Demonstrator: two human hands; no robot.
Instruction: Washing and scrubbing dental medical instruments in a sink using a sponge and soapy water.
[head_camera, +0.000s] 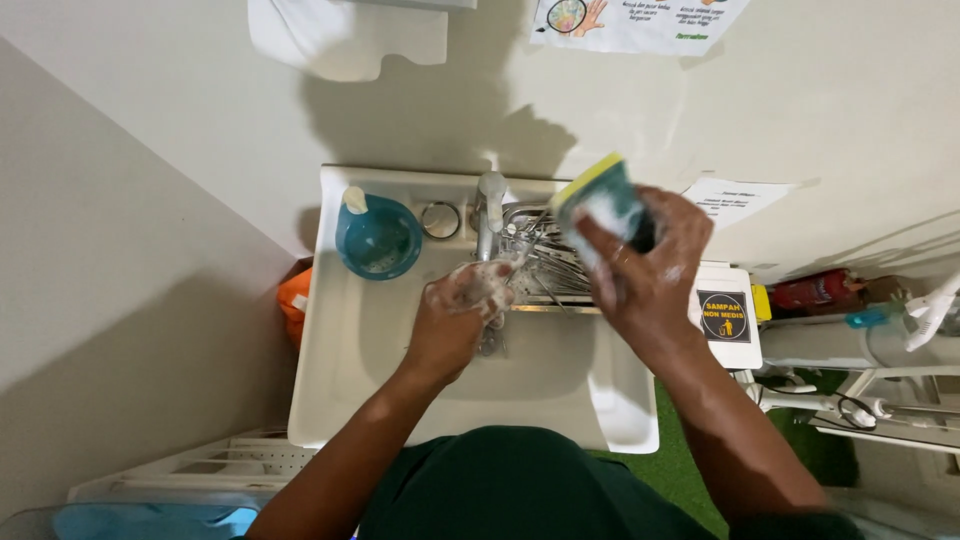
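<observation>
The right hand grasps a sponge, yellow on one side and dark green on the other. Its long axis runs from about 8 o'clock up to 2 o'clock, and the yellow edge faces 11 o'clock. The sponge sticks out above the fingers, which curl around its lower part. The soapy left hand is clenched on a thin metal tool over the white sink; the tool points to 1 o'clock. A blue bowl stands at 10 o'clock on the rim.
</observation>
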